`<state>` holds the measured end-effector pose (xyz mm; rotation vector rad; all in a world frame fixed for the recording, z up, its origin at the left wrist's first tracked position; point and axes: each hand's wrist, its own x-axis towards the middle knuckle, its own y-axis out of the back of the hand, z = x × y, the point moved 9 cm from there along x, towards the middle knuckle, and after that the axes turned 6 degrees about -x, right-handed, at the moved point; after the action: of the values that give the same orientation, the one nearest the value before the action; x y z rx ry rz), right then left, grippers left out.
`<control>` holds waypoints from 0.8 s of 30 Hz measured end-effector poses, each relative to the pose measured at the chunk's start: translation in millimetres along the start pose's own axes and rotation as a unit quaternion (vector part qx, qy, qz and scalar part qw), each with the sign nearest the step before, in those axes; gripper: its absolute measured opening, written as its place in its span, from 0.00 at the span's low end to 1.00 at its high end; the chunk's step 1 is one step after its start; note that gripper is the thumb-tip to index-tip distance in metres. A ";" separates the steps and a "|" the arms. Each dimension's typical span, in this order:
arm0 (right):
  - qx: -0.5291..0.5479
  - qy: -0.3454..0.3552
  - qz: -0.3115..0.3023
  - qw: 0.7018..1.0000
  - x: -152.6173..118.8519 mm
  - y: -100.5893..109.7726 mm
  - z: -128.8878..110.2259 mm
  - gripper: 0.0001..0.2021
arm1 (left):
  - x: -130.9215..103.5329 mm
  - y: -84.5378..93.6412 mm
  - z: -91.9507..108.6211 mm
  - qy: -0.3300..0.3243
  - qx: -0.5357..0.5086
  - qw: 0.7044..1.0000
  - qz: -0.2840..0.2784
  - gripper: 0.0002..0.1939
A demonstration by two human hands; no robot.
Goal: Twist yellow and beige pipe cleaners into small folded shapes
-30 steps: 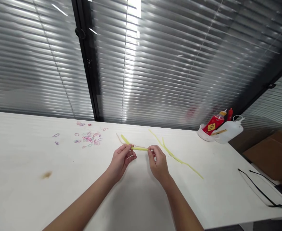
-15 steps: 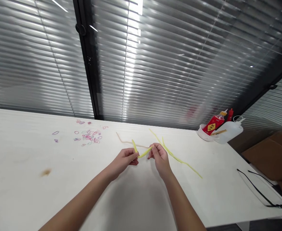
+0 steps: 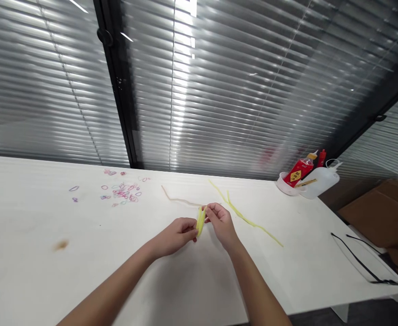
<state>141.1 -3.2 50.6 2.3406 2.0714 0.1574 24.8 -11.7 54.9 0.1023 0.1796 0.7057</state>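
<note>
A yellow pipe cleaner (image 3: 201, 222), bent sharply double, is held up between my two hands over the table. My left hand (image 3: 178, 235) pinches it low, near the fold. With thumb and fingers closed, my right hand (image 3: 221, 224) grips it at the upper end. Behind my hands a pale pinkish-brown pipe cleaner (image 3: 180, 199) lies bent on the white surface, its right end close to the yellow one. To the right of my right hand, more yellow pipe cleaners (image 3: 243, 216) lie along a slanting line.
Small coloured rubber bands (image 3: 122, 193) lie scattered at the back left of the white table (image 3: 100, 271). At the back right stand a red-labelled bottle (image 3: 299, 172), a tub (image 3: 287, 186) and a white squeeze bottle (image 3: 321, 181). Eyeglasses (image 3: 371, 275) rest near the right edge, beside cardboard boxes (image 3: 378, 208).
The yellow pipe cleaner has gone from a wide open bend to a tight fold. My right hand has come closer to my left, and the view has shifted slightly.
</note>
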 end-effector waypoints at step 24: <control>0.058 0.013 0.017 0.998 -0.7 5.2 -4.9 0.11 | -1.4 -4.0 -2.2 0.018 0.035 0.999 0.026 0.20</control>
<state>145.8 -4.9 55.8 2.4523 2.1086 0.0697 25.8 -15.6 52.3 0.1628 0.2365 0.7529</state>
